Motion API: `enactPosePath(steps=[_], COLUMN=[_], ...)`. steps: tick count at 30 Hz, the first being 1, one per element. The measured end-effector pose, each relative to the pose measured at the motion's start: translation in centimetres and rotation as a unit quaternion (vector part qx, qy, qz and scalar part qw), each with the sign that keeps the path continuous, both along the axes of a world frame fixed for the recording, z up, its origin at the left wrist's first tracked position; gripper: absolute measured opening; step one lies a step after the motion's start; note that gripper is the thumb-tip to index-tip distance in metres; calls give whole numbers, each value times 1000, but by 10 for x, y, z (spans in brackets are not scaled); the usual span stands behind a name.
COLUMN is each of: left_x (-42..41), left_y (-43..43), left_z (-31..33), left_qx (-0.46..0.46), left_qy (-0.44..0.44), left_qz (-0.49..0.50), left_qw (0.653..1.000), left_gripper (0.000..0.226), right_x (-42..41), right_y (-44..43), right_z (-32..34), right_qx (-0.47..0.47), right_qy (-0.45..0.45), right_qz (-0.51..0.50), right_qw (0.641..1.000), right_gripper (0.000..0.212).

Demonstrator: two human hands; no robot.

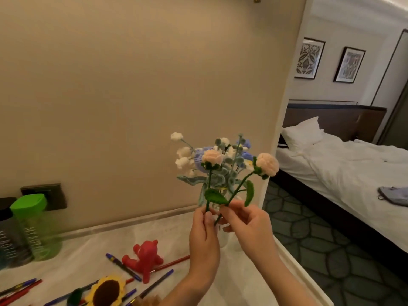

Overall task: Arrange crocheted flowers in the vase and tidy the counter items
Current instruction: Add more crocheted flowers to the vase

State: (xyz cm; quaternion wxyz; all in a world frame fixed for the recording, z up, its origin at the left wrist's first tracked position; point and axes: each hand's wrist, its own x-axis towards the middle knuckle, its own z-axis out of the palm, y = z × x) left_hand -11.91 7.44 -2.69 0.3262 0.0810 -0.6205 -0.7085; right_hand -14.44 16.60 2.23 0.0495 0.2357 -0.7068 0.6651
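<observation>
Nearest to me, at the bottom edge, a crocheted sunflower (106,291) lies flat on the pale counter (99,241) among scattered blue and red pens (123,266). Just beyond it a red bear toy (144,259) lies on its side, with a red pen (174,261) poking out past it.

My two forearms come up from the lower right. My left hand (204,235) is closed narrowly, thumb against fingers, pinching the lower stem of one peach crocheted rose (212,156), which stands nearly upright. My right hand (249,226) has its fingers curled in, fingertips nipping the stem of a second peach rose (268,164). That stem leans to the right, and its lower end slants down toward my left thumb. The two stems cross near a green leaf just above my fingers. Both roses are held in the air in front of the bouquet.

Right behind my hands stands the clear glass vase (224,239), mostly hidden by them, near the right end of the counter. It holds a bunch of white and blue crocheted flowers (220,173) with grey-green leaves.

Off to the left, against the beige wall, stand a green bottle (35,226) and a dark bottle (10,237), touching or nearly so, below a dark wall socket (47,195).

Farther right, past the wall's edge, I see a bed (353,164) with white linen and a pillow (302,133), and two framed pictures (309,58) above the headboard.
</observation>
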Motion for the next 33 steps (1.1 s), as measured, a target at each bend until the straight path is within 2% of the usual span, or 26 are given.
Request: enactPosePath(steps=[5,8,11,17,20,25,29,33], left_x=[-18,-27,-35,-49,-54,-62,-62,-61], left_y=[28,31,23,2,-2,-9,-17,-22], left_z=[5,16,30,64,72,76,80,83], left_qx=[13,1,-6,-14,-23,-27,-32,-14], left_qy=[9,13,42,116,120,118,120,123], left_qz=[39,116,149,99,62,49,53,40], left_qw=[999,993,988,988,991,991,991,991], left_gripper=[21,20,21,21,22,21,21,20], right_x=[-22,-37,-56,-80,-84,-92,-96,-105], right_y=[34,49,58,40,28,12,0,-11], right_z=[15,32,51,69,74,68,68,66], right_qx=[45,33,26,62,77,107,132,224], right_qy=[82,124,179,269,311,337,324,278], right_qz=[7,-37,-92,-145,-161,-172,-180,-179], right_qw=[996,991,979,950,934,920,919,917], right_gripper=[20,18,7,5,5,6,9,12])
